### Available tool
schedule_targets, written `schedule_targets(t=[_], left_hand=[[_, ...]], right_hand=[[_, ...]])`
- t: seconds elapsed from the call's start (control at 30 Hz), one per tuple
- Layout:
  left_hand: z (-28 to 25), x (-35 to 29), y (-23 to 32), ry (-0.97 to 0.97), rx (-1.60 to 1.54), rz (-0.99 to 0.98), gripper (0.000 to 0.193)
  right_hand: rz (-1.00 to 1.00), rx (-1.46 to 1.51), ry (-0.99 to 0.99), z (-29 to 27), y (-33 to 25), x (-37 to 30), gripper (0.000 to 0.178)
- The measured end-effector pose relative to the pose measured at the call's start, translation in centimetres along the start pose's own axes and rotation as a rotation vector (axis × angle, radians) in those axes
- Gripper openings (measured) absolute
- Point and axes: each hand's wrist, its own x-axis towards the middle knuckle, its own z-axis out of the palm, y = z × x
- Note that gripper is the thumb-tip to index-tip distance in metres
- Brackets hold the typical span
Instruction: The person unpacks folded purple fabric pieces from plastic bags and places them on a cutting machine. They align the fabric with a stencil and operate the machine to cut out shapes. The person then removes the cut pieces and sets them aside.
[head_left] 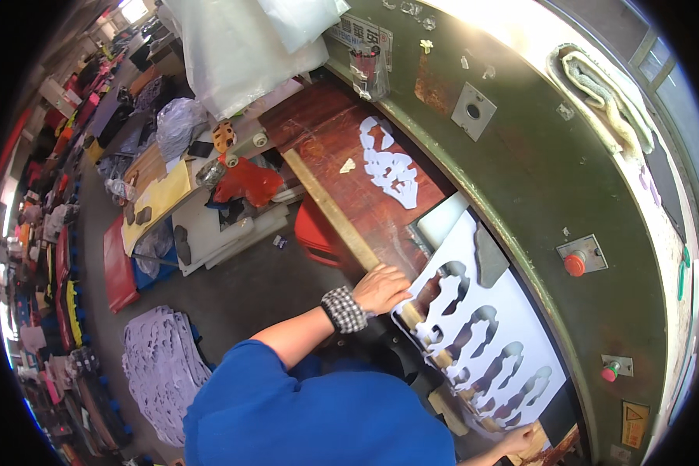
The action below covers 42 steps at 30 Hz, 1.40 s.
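Smooth white sheet (518,314), wavy cut-outs (464,339), between left hand (380,289) and right hand (519,440); grip of both hands' fingers (394,279) unclear

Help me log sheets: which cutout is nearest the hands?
The large white sheet between left hand and right hand; small cutout and pile lie farther away.
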Motion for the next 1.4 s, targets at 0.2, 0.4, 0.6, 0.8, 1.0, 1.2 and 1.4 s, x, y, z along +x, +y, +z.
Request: schedule_targets(t=[0.2,0.4,0.6,0.8,1.0,1.2,1.4], left_hand=[[-4.1,-1.7,-1.5,-0.237,-0.255,-0.491,0.022],[-11.7,3.4,-14.5,0.772,0.198,-0.559,0.026],[-14.4,2.2,-20.6,0.441,0.476,-0.895,0.053],[-15.1,0.3,-21.3,0.439,0.522,-0.842,0.035],[-16.0,0.1,-18.6,0.545,0.584,-0.722,0.049],[-12.3,-4.5,-7.6,0.077,0.409,-0.229,0.036],[-11.8,-7.2,-8.5,0.081,0.318,-0.005,0.024]], right_hand=[[-0.327,0.611,-0.174,3.7,-18.3,-4.4,0.041],[-0.878,0.453,-0.685,5.1,-30.5,-20.1,0.102],[-0.931,0.449,-0.556,3.2,-28.9,-25.1,0.082],[-0.953,0.458,-0.509,2.7,-27.5,-26.7,0.077],[-0.952,0.467,-0.480,2.3,-27.7,-27.1,0.075],[-0.944,0.474,-0.463,2.4,-27.8,-27.2,0.073],[-0.952,0.477,-0.425,2.8,-27.7,-27.2,0.068]])
